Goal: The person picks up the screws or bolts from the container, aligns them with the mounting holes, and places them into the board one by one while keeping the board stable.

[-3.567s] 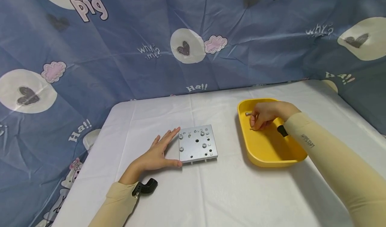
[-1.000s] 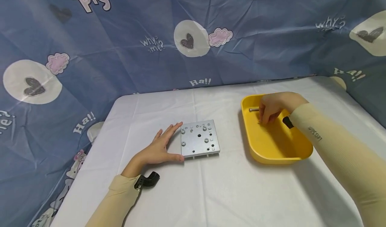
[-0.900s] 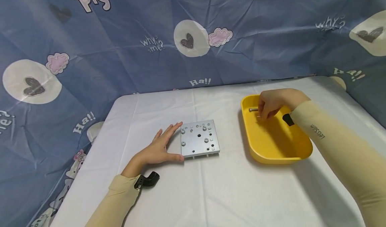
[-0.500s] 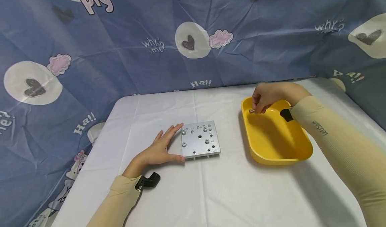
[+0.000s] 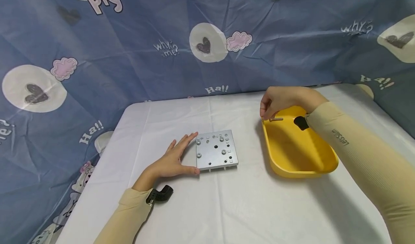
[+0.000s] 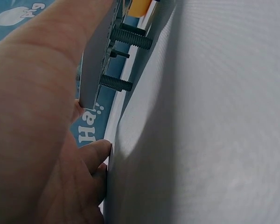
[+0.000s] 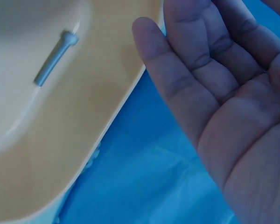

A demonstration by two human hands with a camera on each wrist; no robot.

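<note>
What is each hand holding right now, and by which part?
Left hand grips nothing: straight fingers rest against the metal plate, at its left edge. The bolt lies loose in the yellow tray. Right hand: cannot tell.

Whether the right hand (image 5: 278, 99) pinches anything is hidden by its curled fingers, the metal plate's (image 6: 97, 56) top is cut off, and its holes are too small
</note>
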